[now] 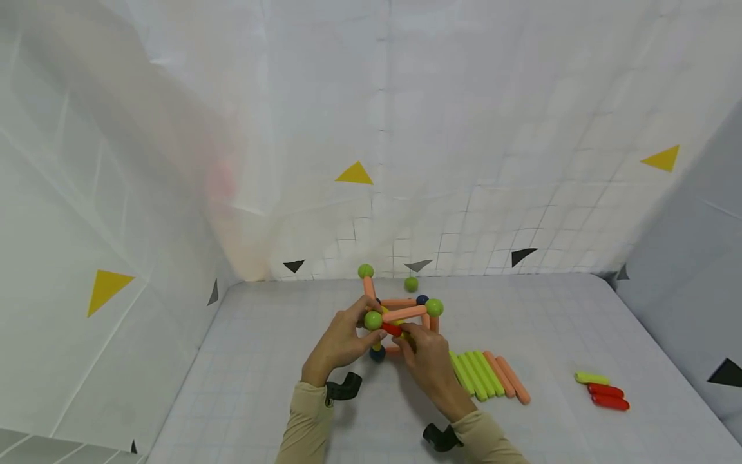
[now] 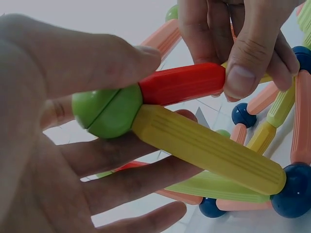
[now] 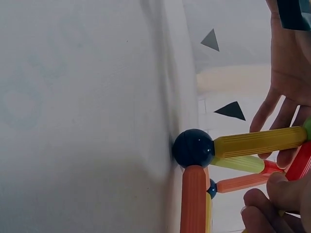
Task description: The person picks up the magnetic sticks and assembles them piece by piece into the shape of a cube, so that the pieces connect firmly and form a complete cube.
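My left hand holds a green ball at a corner of a frame of magnetic rods and balls, the thumb on one side and fingers behind. A short red rod meets this ball. At the rod's other end, my right hand pinches it between thumb and fingers. From the same ball a yellow rod runs to a dark blue ball on the table. An orange rod links the held ball to another green ball. The hands hide part of the frame.
Right of the frame lie lime rods and orange rods in a row. Farther right are a short lime rod and red rods. A loose green ball sits by the back wall, behind the frame.
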Motion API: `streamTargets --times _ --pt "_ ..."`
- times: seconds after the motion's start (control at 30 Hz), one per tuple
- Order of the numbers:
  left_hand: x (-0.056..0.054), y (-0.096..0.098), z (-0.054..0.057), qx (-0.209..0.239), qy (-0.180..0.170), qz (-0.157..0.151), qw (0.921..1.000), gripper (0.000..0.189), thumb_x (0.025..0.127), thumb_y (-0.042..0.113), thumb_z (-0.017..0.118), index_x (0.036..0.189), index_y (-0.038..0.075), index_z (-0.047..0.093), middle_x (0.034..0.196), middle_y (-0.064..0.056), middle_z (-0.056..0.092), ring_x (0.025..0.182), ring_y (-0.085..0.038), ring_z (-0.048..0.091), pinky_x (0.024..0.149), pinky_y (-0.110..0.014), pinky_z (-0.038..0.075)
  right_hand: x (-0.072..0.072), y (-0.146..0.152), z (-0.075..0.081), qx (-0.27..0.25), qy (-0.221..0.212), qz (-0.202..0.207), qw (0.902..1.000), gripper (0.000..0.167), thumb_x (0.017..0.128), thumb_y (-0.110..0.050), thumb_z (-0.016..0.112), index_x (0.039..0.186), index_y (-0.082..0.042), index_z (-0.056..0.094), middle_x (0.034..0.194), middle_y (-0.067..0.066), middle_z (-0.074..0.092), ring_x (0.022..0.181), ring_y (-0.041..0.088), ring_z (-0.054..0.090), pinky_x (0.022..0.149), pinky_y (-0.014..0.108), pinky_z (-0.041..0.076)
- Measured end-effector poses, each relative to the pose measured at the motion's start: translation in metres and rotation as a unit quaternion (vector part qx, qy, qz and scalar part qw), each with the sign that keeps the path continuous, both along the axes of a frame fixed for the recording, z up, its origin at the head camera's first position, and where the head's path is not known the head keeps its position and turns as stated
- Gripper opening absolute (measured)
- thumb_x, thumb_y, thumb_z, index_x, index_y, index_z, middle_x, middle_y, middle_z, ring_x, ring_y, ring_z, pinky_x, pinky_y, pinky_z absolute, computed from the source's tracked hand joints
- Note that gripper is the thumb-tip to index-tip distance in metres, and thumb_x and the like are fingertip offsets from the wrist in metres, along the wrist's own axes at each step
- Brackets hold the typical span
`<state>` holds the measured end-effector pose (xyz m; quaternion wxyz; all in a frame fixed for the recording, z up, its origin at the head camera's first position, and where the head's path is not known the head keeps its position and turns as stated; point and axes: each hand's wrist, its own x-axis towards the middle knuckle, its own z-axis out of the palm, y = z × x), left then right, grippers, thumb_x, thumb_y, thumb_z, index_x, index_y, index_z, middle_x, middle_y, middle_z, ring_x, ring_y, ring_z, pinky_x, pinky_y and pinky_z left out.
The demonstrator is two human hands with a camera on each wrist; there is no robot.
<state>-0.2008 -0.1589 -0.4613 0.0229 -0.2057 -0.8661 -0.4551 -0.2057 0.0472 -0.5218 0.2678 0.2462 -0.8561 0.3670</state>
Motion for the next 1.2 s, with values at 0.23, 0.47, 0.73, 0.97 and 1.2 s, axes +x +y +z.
streamTargets --times 0.23,0.47,0.73,0.97,1.2 --pt "0.002 0.002 0.0 -0.002 -0.002 0.005 1.0 0.034 0.098 0.016 0.078 0.126 0.015 0.059 0.123 -0.006 0.075 0.112 -0.026 0.075 0.1 -0.048 0.058 0.001 0.003 0.0 0.004 -0.007 0.009 0.9999 0.03 0.082 -0.003 0.091 0.107 -0.003 0.076 0.088 0.005 0.079 0.068 0.012 0.071 0.063 0.022 0.058" --pt "0.004 0.005 -0.003 -0.009 0.015 0.004 0.9998 0.035 0.098 0.014 0.078 0.127 0.014 0.059 0.124 -0.004 0.076 0.103 -0.02 0.076 0.09 -0.04 0.06 0.008 0.026 0.023 0.005 -0.036 0.029 0.9989 0.023 0.083 -0.01 0.091 0.102 -0.005 0.079 0.085 0.006 0.079 0.056 0.005 0.063 0.053 0.016 0.051" --pt "0.003 0.004 0.002 -0.071 -0.005 0.064 0.9954 0.07 0.093 0.028 0.084 0.146 0.02 0.039 0.111 -0.013 0.075 0.098 -0.028 0.073 0.084 -0.047 0.059 -0.016 0.075 0.037 -0.039 -0.051 0.001 0.9979 0.019 0.086 -0.016 0.089 0.076 -0.014 0.073 0.067 -0.004 0.072 0.056 0.005 0.064 0.052 0.018 0.052" --pt "0.006 0.006 -0.004 -0.101 -0.132 0.131 0.9773 0.097 0.086 0.04 0.09 0.151 0.005 0.028 0.105 -0.015 0.07 0.079 -0.024 0.064 0.07 -0.039 0.053 -0.036 0.101 0.013 -0.008 -0.24 0.023 0.9705 0.043 0.087 -0.024 0.086 0.123 -0.007 0.069 0.11 0.011 0.076 0.096 0.026 0.072 0.083 0.041 0.06" --pt "0.001 0.017 -0.024 -0.181 -0.193 0.142 0.9539 0.074 0.082 0.033 0.094 0.137 0.003 0.054 0.101 -0.013 0.071 0.085 -0.027 0.064 0.074 -0.045 0.054 -0.038 0.097 -0.002 0.06 -0.277 0.121 0.9513 0.053 0.081 -0.027 0.093 0.125 -0.009 0.069 0.113 0.001 0.073 0.105 0.026 0.069 0.096 0.055 0.055"
